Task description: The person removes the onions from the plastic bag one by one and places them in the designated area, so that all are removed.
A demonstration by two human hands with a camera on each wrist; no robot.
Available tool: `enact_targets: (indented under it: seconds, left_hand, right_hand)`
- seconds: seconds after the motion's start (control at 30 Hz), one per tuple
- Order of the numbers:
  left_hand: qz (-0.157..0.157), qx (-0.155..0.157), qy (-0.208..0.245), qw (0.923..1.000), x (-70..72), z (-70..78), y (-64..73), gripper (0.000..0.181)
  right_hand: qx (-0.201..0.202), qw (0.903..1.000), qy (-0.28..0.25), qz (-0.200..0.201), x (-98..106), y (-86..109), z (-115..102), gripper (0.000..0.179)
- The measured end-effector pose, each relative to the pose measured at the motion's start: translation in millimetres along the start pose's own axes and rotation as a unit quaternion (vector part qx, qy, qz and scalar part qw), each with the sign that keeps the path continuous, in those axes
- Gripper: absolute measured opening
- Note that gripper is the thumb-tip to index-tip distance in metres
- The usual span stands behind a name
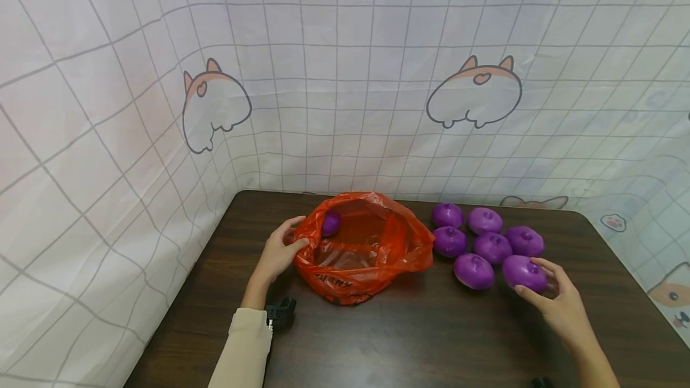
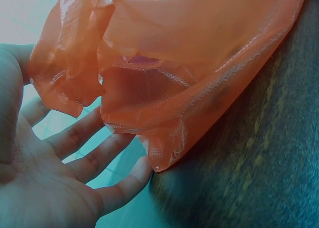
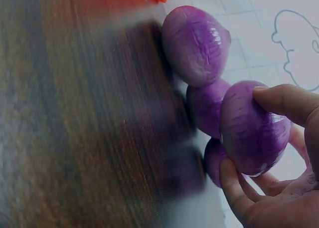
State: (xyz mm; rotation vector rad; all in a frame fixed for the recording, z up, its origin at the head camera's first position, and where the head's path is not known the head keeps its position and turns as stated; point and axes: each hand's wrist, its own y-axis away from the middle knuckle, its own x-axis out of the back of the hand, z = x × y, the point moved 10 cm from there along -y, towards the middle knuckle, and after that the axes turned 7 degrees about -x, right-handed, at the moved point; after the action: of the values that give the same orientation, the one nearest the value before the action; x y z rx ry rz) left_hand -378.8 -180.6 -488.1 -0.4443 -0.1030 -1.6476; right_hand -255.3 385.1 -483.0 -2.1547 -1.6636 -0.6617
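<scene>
A red plastic bag (image 1: 345, 292) stands on the table with its mouth open, and one purple onion (image 1: 331, 223) shows inside. My left hand (image 1: 277, 256) holds the bag's left rim, thumb over the edge; in the left wrist view the other fingers of the left hand (image 2: 60, 173) spread along the outside of the film. At the right, my right hand (image 1: 563, 304) grips a purple onion (image 1: 524, 274) between thumb and fingers. The right wrist view shows this onion (image 3: 254, 128) held above the tabletop, in front of other onions (image 3: 196, 46).
Several more purple onions (image 1: 492, 248) sit close together right of the bag on the dark wooden table (image 1: 409, 340). A white grid-patterned cloth (image 1: 345, 76) rises behind the table and along its sides. A black wrist device (image 1: 281, 311) is worn on the left wrist.
</scene>
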Motion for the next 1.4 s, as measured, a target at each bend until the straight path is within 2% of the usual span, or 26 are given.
enact_targets:
  seconds: [0.27,0.47,0.83,1.4]
  left_hand:
    - [0.0,-0.002,-0.004,1.0,-0.7,-0.1,-0.1,0.052]
    - [0.001,-0.001,-0.006,1.0,-0.4,1.2,0.4,0.052]
    - [0.0,0.0,-0.001,1.0,-0.6,1.8,0.3,0.052]
    - [-0.001,0.001,0.002,1.0,-0.4,0.0,0.9,0.053]
  right_hand:
    - [-0.005,0.9989,0.022,-0.041,-9.0,-4.9,7.8,0.077]
    - [-0.011,0.9978,0.032,-0.057,-12.9,-6.9,11.7,0.077]
    - [-0.008,0.9966,0.054,-0.062,-18.0,-9.7,12.0,0.077]
    - [-0.01,0.9968,0.038,-0.07,-21.9,-12.4,12.0,0.077]
